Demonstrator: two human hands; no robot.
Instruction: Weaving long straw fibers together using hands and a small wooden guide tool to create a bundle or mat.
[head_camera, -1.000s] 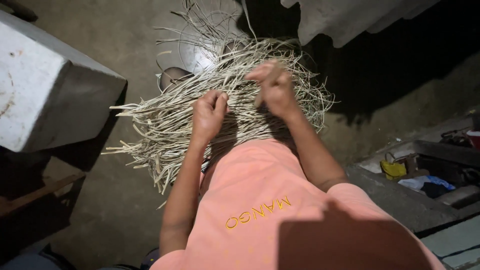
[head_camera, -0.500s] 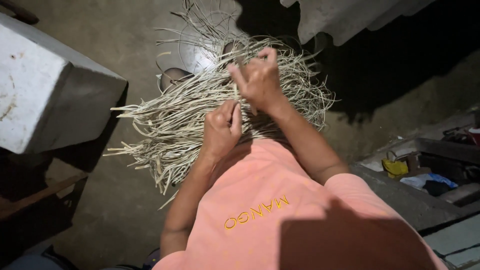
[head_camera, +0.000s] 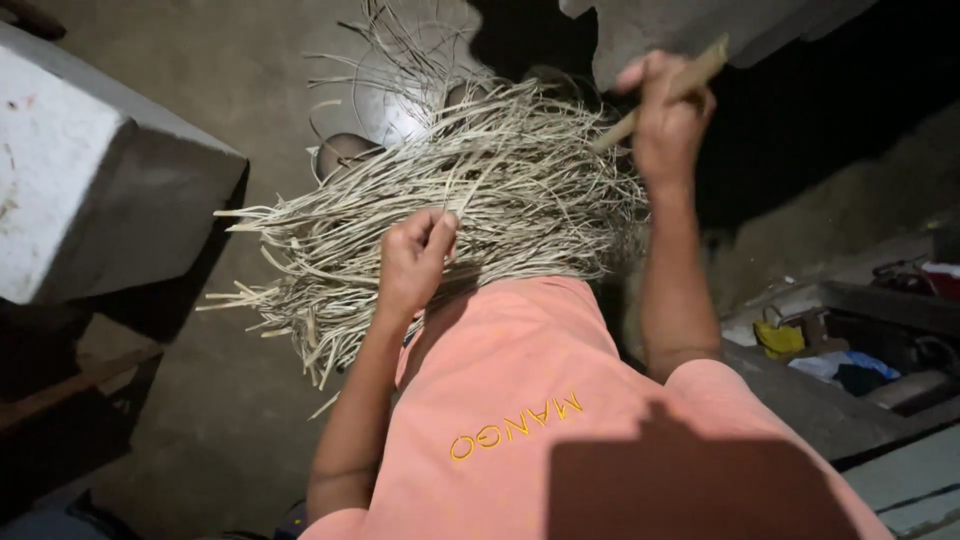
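Note:
A thick bundle of pale dried fibre strips (head_camera: 470, 215) lies across my lap, fanning out to the left. My left hand (head_camera: 415, 260) rests on the near edge of the bundle with its fingers curled around a few strips. My right hand (head_camera: 665, 125) is raised above the bundle's right side and is closed around a single strip (head_camera: 665, 90) that slants up to the right. I wear an orange shirt (head_camera: 540, 410) that fills the lower middle of the view.
A pale concrete block (head_camera: 95, 175) stands at the left. A foot in a sandal (head_camera: 345, 150) shows beyond the bundle on the bare earth floor. At the right, a low ledge holds a yellow item (head_camera: 780, 337), cloth and other clutter.
My right hand has lifted off the bundle and risen to the upper right, drawing one strip up with it. My left hand stayed on the bundle, shifting slightly toward me.

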